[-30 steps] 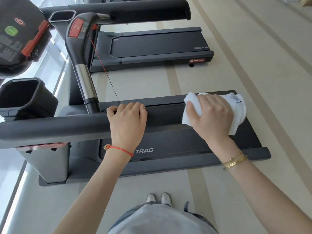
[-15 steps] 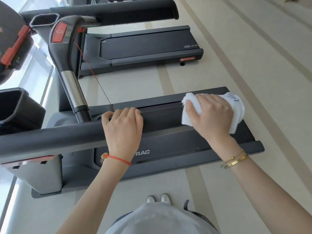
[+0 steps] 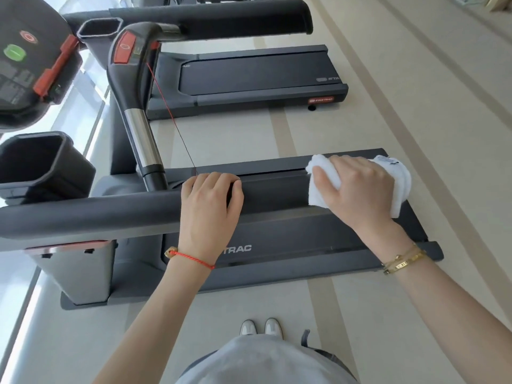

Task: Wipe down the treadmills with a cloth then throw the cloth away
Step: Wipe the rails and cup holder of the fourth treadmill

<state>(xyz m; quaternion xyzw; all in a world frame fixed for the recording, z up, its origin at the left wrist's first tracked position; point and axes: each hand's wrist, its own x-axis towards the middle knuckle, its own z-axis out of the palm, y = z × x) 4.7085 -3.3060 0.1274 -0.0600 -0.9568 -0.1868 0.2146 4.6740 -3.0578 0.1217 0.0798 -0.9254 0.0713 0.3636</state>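
Observation:
A dark grey treadmill [image 3: 277, 245] stands right in front of me, its padded side handrail [image 3: 97, 214] running left to right. My left hand [image 3: 210, 206] grips this handrail, fingers curled over its top. My right hand [image 3: 357, 189] holds a folded white cloth [image 3: 318, 187] and presses it onto the handrail's right end. A second treadmill [image 3: 257, 76] stands farther away, parallel to the first.
The console [image 3: 25, 56] with green and red buttons is at the upper left, with a cup holder [image 3: 41, 164] below it. A red safety cord [image 3: 169, 112] hangs from a chrome-and-black grip [image 3: 141, 139]. Beige striped floor [image 3: 415, 106] lies to the right. My shoes [image 3: 260, 327] stand beside the treadmill.
Both hands stay where they were on the handrail, the right one still pressing the cloth at its right end. Only my head view has shifted slightly.

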